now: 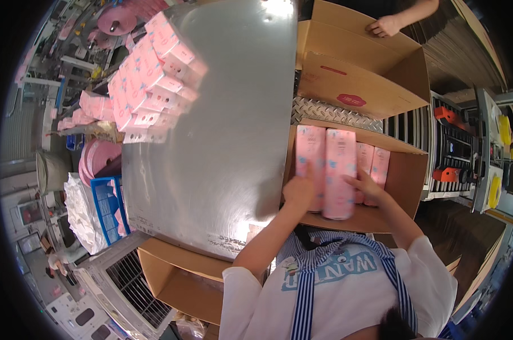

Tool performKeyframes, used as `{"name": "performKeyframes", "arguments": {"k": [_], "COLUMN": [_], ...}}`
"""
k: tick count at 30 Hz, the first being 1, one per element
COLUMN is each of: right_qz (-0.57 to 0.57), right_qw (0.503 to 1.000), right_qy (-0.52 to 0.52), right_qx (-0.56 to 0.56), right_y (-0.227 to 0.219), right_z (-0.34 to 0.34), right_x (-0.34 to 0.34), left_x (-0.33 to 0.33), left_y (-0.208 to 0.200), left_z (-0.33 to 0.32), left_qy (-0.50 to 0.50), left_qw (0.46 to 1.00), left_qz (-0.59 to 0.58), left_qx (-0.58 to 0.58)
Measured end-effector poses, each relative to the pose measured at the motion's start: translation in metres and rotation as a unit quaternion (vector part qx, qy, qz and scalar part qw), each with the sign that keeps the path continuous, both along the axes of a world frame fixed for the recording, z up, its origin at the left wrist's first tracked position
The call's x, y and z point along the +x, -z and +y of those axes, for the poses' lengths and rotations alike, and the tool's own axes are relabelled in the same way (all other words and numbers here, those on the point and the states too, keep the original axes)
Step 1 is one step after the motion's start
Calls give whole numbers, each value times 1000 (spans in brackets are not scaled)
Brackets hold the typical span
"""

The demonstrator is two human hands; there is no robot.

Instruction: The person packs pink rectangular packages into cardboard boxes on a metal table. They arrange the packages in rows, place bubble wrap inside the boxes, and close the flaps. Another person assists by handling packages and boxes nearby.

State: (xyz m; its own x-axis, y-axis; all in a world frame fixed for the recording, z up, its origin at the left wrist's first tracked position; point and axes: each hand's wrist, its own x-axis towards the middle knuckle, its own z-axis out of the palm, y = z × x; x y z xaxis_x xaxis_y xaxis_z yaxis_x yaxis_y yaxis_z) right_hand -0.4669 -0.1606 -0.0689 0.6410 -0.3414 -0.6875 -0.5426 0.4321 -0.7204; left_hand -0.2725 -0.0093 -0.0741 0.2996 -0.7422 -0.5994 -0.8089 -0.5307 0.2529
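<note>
My left hand (299,191) presses against the near left side of a pink pack (311,148), which looks like a tissue pack. Beside it stands another pink pack (341,170), and my right hand (366,185) grips its right side. The two packs sit squeezed between my hands over an open cardboard box (406,175). They stand higher than the shorter-looking pink packs (379,168) inside the box at the right. My fingertips are partly hidden and slightly blurred.
A metal table (234,113) lies to the left, with a stack of pink packs (149,79) at its far left. Beyond my box is another open carton (364,85), with another person's hand (385,26) on it. A roller conveyor (418,124) runs right; another carton (191,289) sits near left.
</note>
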Motion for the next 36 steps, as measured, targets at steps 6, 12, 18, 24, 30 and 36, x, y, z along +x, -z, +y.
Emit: {"name": "performKeyframes", "arguments": {"k": [6,12,18,24,30,36], "right_qz": [146,53,-249,-198,-145,-105], "right_qw": [941,902,856,643,564,584], "right_qy": [-206,-429,-323,-335,-271,-302], "right_qx": [-224,26,-317,-660,-767,-746], "right_y": [94,-15,-66,-83,-63,-64], "right_z": [34,-45,-10,52,81,78], "right_x": [43,136,391,557,575,589], "left_x": [44,230,427,461,460,437], "left_y": [29,-48,-63,-77,-61,-71], "left_z": [3,79,161,143,168,126], "left_qy": [61,-305,-353,-302,-261,-279], "left_qw": [992,838,779,825,792,826], "left_qz": [103,-114,-422,-354,-366,-377], "left_qx": [46,-438,-302,-321,-412,-313]}}
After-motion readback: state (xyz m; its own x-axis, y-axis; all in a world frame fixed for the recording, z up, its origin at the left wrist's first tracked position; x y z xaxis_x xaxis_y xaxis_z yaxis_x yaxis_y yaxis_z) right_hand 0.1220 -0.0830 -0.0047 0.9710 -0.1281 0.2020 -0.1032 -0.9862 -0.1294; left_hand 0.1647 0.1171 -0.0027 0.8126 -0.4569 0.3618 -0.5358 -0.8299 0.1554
